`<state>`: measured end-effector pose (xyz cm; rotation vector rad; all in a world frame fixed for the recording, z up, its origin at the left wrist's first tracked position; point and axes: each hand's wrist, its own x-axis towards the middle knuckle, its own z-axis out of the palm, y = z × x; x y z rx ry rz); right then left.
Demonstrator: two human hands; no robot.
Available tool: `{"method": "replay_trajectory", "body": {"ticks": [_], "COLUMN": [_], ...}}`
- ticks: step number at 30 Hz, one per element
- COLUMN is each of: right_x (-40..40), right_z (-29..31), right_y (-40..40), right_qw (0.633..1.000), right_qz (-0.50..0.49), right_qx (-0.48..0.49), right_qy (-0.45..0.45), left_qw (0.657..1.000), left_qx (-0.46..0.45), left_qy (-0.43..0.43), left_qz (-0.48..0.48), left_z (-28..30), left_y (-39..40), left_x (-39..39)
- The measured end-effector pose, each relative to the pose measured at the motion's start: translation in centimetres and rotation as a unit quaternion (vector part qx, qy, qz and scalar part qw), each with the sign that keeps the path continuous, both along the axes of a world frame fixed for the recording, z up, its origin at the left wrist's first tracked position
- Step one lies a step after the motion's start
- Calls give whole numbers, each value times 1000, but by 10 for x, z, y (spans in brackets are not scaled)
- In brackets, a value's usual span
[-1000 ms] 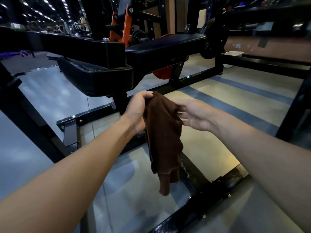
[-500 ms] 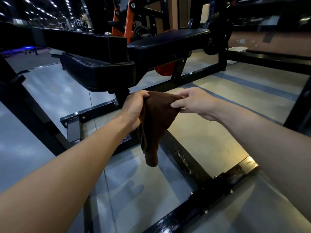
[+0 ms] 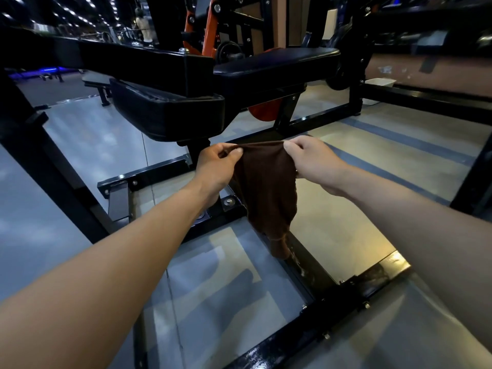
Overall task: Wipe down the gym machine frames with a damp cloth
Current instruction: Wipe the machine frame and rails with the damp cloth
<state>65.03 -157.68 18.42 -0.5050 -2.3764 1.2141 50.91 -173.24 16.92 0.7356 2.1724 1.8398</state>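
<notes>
A brown cloth (image 3: pixel 267 193) hangs in front of me, stretched along its top edge between both hands. My left hand (image 3: pixel 217 166) pinches its left corner and my right hand (image 3: pixel 312 162) pinches its right corner. The cloth's tail dangles over a black floor bar of the machine frame (image 3: pixel 311 270), which shows pale smears. The frame's cross bar (image 3: pixel 149 175) runs behind my left wrist. Above and behind the hands sit the machine's black padded seat (image 3: pixel 170 115) and long bench pad (image 3: pixel 277 63).
Black frame bars (image 3: pixel 346 312) cross the floor near me, with bolts on them. A dark upright (image 3: pixel 40 155) slants at the left and another post (image 3: pixel 476 177) stands at the right. An orange machine (image 3: pixel 210 30) and a weight plate (image 3: pixel 266 113) lie behind the bench.
My right hand has taken a corner of the cloth and both hands have pulled apart, spreading the top edge. The cloth hung bunched from my left hand before.
</notes>
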Motion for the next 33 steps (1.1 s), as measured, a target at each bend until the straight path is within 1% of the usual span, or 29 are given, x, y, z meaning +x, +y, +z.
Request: {"method": "replay_trajectory", "body": {"ticks": [2, 4, 5, 6, 8, 9, 10, 12, 13, 15, 18, 19, 21, 23, 25, 26, 27, 29, 31, 33], "right_x": [3, 5, 4, 2, 0, 1, 4, 13, 16, 17, 14, 14, 12, 12, 12, 12, 12, 10, 9, 11], "right_z": [3, 7, 8, 9, 10, 8, 5, -7, -12, -17, -12, -9, -7, -8, -10, -9, -9, -8, -8, -12], "right_y": [-1, -4, -6, -8, -10, -11, -13, -22, -25, -28, -26, -25, -21, -16, -10, -7, -5, 0, 1, -1], "right_qw": [997, 995, 993, 986, 948, 928, 914, 890, 878, 869, 858, 849, 832, 817, 805, 801, 802, 821, 850, 883], "right_qz": [26, 29, 23, 14, 12, 26, 54, 123, 146, 140, 129, 127, 117, 103, 86, 81, 76, 63, 44, 26], "right_qx": [-69, -90, -103, -144, -285, -351, -395, -435, -444, -460, -487, -505, -538, -566, -587, -593, -592, -566, -518, -448], "right_qy": [4, 27, 54, 89, 140, 124, 71, -62, -102, -117, -101, -89, -63, -37, -17, -16, -21, -42, -84, -140], "left_qw": [999, 997, 997, 996, 994, 993, 991, 987, 985, 976, 942, 933, 919, 896, 876, 879, 887, 914, 933, 941], "left_qx": [26, 37, 39, 40, 52, 63, 74, 91, 92, 90, 124, 114, 32, -46, -68, -72, -73, -96, -115, -98], "left_qy": [-40, -57, -62, -68, -86, -95, -105, -133, -148, -193, -307, -341, -392, -422, -420, -403, -382, -331, -300, -298], "left_qz": [-10, -26, -35, -41, -41, -35, -25, -6, 7, 37, 48, 33, -22, -132, -227, -246, -250, -212, -163, -129], "left_z": [2, 3, 3, 4, 7, 9, 11, 11, 8, 2, -2, -3, -9, -19, -22, -20, -18, -16, -16, -18], "left_y": [2, 1, 2, 2, 5, 8, 10, 15, 18, 20, 16, 13, 6, -2, -7, -8, -6, -1, 3, 7], "left_x": [0, 1, 2, 3, 7, 9, 11, 14, 14, 11, 6, 4, 4, 7, 14, 20, 23, 28, 31, 31]}}
